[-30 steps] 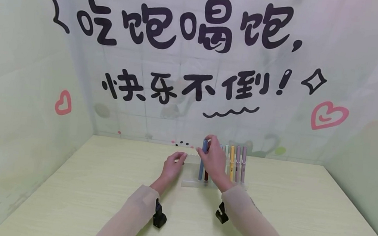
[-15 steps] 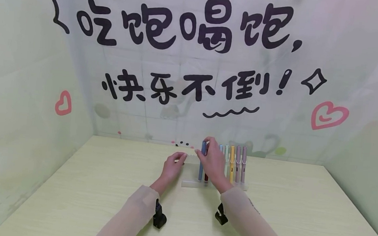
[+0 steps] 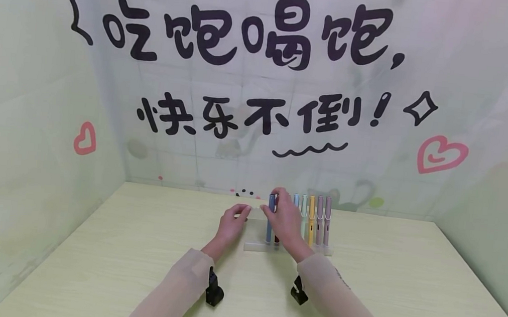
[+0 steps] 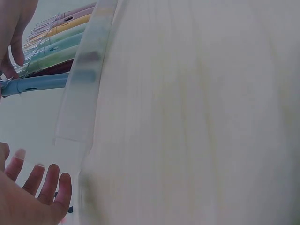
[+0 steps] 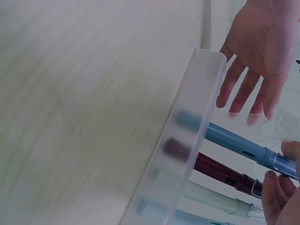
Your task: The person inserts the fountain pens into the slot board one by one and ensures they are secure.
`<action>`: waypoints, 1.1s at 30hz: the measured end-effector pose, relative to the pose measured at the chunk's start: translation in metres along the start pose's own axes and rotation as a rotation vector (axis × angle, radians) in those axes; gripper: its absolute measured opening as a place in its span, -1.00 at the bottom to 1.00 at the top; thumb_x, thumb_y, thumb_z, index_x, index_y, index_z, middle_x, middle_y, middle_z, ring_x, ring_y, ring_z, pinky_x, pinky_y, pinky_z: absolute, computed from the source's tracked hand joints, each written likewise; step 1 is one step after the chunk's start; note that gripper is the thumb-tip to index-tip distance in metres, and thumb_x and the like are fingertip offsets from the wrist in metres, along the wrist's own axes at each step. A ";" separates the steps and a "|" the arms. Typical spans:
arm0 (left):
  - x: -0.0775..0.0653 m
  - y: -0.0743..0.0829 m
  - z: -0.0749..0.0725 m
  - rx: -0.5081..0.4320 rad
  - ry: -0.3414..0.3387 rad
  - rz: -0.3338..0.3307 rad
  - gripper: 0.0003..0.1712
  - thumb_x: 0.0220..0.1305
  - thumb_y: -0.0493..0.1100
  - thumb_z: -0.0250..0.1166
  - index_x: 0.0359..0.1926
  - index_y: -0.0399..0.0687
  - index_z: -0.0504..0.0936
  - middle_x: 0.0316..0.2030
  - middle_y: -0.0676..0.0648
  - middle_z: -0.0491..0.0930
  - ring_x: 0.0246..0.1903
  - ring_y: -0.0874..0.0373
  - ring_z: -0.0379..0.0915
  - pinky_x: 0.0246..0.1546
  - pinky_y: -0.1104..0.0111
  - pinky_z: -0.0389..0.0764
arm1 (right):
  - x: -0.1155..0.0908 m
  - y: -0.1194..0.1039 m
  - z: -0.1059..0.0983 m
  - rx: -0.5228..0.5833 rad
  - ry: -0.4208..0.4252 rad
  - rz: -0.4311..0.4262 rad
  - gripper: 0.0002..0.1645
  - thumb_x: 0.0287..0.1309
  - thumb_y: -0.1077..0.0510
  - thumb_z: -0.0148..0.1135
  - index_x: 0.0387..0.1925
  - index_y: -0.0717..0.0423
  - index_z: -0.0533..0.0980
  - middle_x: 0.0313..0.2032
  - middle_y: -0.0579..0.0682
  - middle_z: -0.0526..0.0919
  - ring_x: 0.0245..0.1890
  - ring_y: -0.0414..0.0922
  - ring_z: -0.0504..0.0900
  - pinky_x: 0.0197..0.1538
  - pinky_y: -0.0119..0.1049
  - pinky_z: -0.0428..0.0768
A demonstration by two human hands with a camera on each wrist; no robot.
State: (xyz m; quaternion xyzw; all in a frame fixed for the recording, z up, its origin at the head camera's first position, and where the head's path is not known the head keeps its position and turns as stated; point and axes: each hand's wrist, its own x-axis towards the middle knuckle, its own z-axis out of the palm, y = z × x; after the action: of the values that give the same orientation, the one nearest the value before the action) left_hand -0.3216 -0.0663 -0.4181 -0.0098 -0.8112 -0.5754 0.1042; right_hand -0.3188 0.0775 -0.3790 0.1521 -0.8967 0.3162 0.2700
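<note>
Pens in a stand at the back of your table

The stand (image 3: 255,247) sits on the table (image 3: 135,269) before the wall (image 3: 241,102); your left hand (image 3: 230,225) is at its left end, your right hand (image 3: 285,221) among the pens (image 3: 319,219).

Black lettering is seen on the backdrop wall (image 3: 259,103): top line "吃饱喝饱," (image 3: 247,32), second line "快乐不倒!" (image 3: 262,114). No readable print is found on the pens.

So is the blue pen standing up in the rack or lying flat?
Standing up. The blue pen stands with its lower end in the frosted rack, the right hand pinching its top.
</note>
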 end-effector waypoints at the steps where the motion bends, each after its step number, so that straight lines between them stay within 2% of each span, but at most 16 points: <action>1: 0.000 0.000 0.000 -0.001 0.000 0.003 -0.66 0.28 -0.05 0.03 -0.09 -0.18 0.52 -0.19 -0.12 0.51 -0.27 0.04 0.48 -0.20 0.24 0.45 | -0.001 0.001 -0.001 0.002 -0.003 -0.006 -0.54 -0.05 0.05 0.30 -0.15 0.10 0.32 -0.49 -0.11 0.40 -0.61 -0.22 0.36 -0.62 -0.41 0.35; 5: -0.002 0.000 0.001 -0.003 0.007 0.007 -0.66 0.28 -0.05 0.03 -0.10 -0.19 0.52 -0.21 -0.11 0.52 -0.28 0.05 0.47 -0.21 0.25 0.45 | -0.002 0.005 -0.005 0.016 -0.013 -0.040 -0.66 0.05 0.07 0.19 -0.14 0.08 0.37 -0.50 -0.10 0.40 -0.62 -0.23 0.34 -0.65 -0.40 0.33; 8: -0.004 0.001 0.001 -0.001 0.014 0.014 -0.66 0.28 -0.05 0.03 -0.11 -0.20 0.52 -0.22 -0.11 0.53 -0.29 0.05 0.47 -0.21 0.24 0.44 | -0.003 0.011 -0.009 0.007 0.002 -0.100 -0.72 0.08 0.13 0.13 -0.13 0.07 0.42 -0.53 -0.15 0.39 -0.65 -0.27 0.31 -0.68 -0.41 0.30; 13: -0.007 0.002 0.002 0.002 0.022 0.017 -0.67 0.28 -0.06 0.03 -0.11 -0.20 0.52 -0.22 -0.11 0.52 -0.29 0.05 0.47 -0.22 0.25 0.44 | -0.003 0.018 -0.013 -0.007 0.000 -0.169 -0.68 0.05 0.18 0.16 -0.09 0.08 0.45 -0.63 -0.21 0.36 -0.71 -0.29 0.28 -0.71 -0.41 0.25; 18: -0.010 0.004 0.004 0.010 0.032 0.007 -0.67 0.28 -0.07 0.03 -0.11 -0.20 0.52 -0.22 -0.12 0.52 -0.30 0.06 0.47 -0.24 0.25 0.45 | -0.005 0.019 -0.017 -0.026 -0.085 -0.121 -0.58 0.05 0.15 0.19 0.00 0.03 0.40 -0.71 -0.21 0.35 -0.77 -0.26 0.27 -0.74 -0.39 0.24; 25: -0.007 0.003 0.004 0.017 0.031 -0.007 -0.67 0.28 -0.06 0.03 -0.11 -0.19 0.52 -0.21 -0.11 0.52 -0.29 0.06 0.47 -0.22 0.25 0.45 | -0.001 0.017 -0.017 -0.051 -0.204 -0.030 -0.43 0.02 0.11 0.23 0.11 -0.03 0.30 -0.68 -0.19 0.37 -0.75 -0.24 0.31 -0.71 -0.38 0.28; 33: -0.005 0.003 0.003 0.007 0.021 -0.010 -0.68 0.28 -0.06 0.04 -0.11 -0.20 0.52 -0.21 -0.13 0.52 -0.28 0.04 0.48 -0.21 0.24 0.45 | 0.003 0.017 -0.015 -0.040 -0.248 0.018 -0.41 0.01 0.12 0.24 0.12 -0.03 0.28 -0.67 -0.17 0.38 -0.76 -0.23 0.33 -0.73 -0.37 0.30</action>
State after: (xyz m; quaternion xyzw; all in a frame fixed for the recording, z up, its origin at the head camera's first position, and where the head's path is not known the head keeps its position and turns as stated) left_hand -0.3165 -0.0621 -0.4169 0.0004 -0.8122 -0.5729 0.1098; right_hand -0.3227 0.0993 -0.3760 0.1766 -0.9307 0.2792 0.1573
